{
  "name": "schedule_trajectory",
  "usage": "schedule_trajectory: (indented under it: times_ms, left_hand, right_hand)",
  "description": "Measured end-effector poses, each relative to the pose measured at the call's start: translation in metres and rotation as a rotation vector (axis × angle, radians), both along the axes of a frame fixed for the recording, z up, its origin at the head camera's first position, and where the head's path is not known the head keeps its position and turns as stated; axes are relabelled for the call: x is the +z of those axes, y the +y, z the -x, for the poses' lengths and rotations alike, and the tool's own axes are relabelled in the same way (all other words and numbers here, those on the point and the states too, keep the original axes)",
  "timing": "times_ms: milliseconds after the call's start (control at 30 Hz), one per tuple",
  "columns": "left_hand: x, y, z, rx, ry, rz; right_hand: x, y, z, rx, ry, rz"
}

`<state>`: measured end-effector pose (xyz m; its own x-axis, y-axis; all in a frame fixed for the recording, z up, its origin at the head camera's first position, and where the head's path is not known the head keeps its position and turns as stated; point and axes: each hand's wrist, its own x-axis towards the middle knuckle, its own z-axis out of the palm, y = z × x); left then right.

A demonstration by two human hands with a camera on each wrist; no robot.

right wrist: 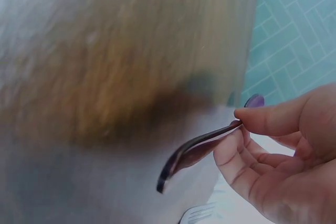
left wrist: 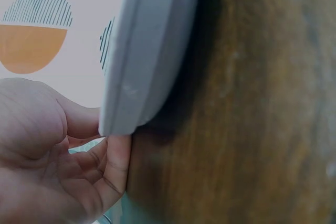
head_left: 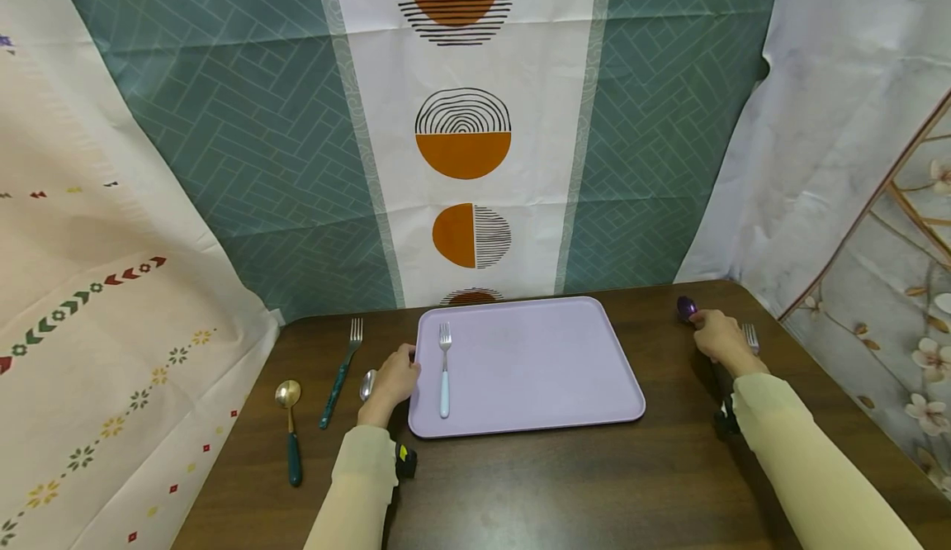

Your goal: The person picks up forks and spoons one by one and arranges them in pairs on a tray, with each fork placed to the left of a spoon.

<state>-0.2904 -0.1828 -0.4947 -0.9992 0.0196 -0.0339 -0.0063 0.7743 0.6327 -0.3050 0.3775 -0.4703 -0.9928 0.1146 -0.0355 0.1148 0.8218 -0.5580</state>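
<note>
Left hand (head_left: 394, 381) at the left rim of the lilac tray (head_left: 531, 368), pinching it, thumb above and bent fingers below; tray lies at the far middle of the dark wooden table (head_left: 550, 484). On the tray, near that rim, a fork with a pale blue handle (head_left: 444, 372), tines pointing away from the person. Right hand (head_left: 722, 339) well to the right of the tray, pinching the purple spoon (head_left: 687, 308) by its handle between thumb and fingers, bowl toward the table's far edge; whether it touches the wood, cannot tell. A second fork (head_left: 751, 335) just beside this hand, partly covered. Left of the tray: a silver spoon (head_left: 367, 383) partly behind the left hand, then a green-handled fork (head_left: 343, 375), then a gold spoon with green handle (head_left: 292, 430). Dark wrist device (head_left: 405, 461), left arm: yellow mark, too small to read. Backdrop cloth (head_left: 464, 191): printed orange circles, black lines.
</note>
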Motion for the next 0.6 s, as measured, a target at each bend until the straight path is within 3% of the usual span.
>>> schedule_trajectory:
  times_ms: [600]
  left_hand:
    - [-0.0017,-0.0004,0.0005,0.003,0.006,0.019]
  right_hand:
    - [-0.0016,-0.0062,0.0056,0.033,0.009,-0.012]
